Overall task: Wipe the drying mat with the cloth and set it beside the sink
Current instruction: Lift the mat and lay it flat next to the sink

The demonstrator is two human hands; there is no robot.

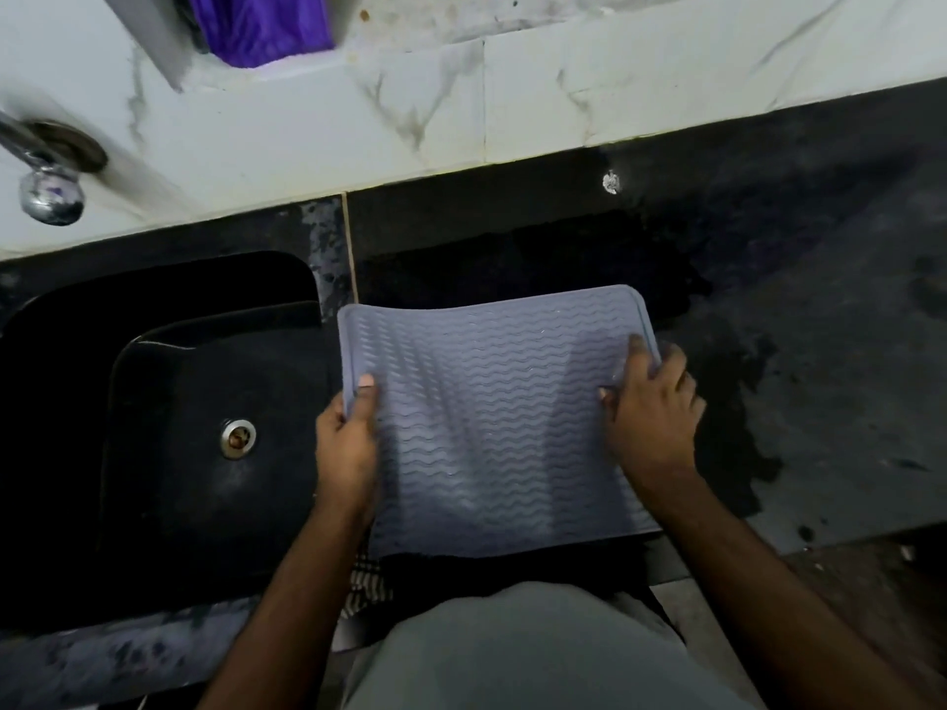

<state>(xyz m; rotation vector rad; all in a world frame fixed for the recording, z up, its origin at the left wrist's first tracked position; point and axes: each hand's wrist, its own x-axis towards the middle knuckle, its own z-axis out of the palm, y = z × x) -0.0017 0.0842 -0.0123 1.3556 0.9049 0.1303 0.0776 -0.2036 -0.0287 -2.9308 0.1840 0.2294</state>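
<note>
Holding mat (pixel 492 417) by both side edges, left hand (pixel 346 443) and right hand (pixel 653 422) fingers pinched shut on it, just right of sink (pixel 169 402). Lowering flat onto dark surface (pixel 820 351) beyond fingertips, keeping edges level; no cloth surely seen.

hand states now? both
Left hand: closed on the drying mat, left edge.
Right hand: closed on the mat's right edge.

dim, bluish light from above leaves the sink (pixel 169 427) nearly black; the wall tiles (pixel 461 94) catch most brightness, the tap (pixel 51 197) glints, and wide-angle bending softens the edges.
</note>
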